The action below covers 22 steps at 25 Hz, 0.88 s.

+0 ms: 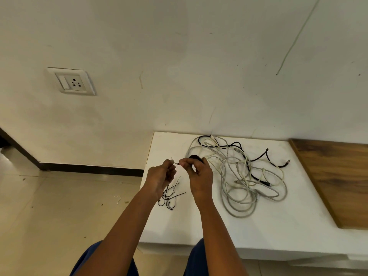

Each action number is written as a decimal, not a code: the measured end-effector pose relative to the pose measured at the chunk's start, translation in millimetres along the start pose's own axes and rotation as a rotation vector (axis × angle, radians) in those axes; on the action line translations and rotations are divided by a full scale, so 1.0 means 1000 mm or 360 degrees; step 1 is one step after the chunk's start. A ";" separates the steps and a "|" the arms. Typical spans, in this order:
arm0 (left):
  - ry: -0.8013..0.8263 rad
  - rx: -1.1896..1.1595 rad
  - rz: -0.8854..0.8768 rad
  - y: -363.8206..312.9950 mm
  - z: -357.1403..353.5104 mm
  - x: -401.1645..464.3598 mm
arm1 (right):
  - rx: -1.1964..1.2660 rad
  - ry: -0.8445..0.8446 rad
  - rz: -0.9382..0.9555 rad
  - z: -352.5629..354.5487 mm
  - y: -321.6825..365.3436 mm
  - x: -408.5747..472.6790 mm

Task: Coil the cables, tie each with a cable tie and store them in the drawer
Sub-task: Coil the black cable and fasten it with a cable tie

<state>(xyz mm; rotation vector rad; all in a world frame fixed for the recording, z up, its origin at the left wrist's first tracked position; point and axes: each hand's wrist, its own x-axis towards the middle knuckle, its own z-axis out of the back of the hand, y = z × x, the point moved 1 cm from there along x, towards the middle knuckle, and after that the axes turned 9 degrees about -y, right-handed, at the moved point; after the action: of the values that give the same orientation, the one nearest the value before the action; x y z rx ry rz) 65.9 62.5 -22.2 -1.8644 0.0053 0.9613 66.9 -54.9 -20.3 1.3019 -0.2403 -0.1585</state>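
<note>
Head view: I am holding a small coiled black cable in my right hand, grip curled round it, while my left hand is pinching a thin cable tie, probably to cinch the coil. Spare black cable ties are lying close on the white desk, with the tangled grey and black cables waiting beside them; no drawer is showing.

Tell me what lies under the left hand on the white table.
Under the left hand, black cable ties lie loose on the white table, some looped. The wrist and forearm cover part of the bunch, so how many there are cannot be told.
</note>
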 end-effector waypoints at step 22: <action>0.0533 0.0411 -0.0327 -0.004 -0.006 -0.010 | 0.0650 0.0166 -0.0566 0.009 -0.002 0.002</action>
<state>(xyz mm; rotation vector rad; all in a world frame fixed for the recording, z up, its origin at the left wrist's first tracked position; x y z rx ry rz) 63.9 55.7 -11.6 -1.7255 0.1318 0.4766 66.2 -64.2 -19.7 1.7486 0.0556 -0.3556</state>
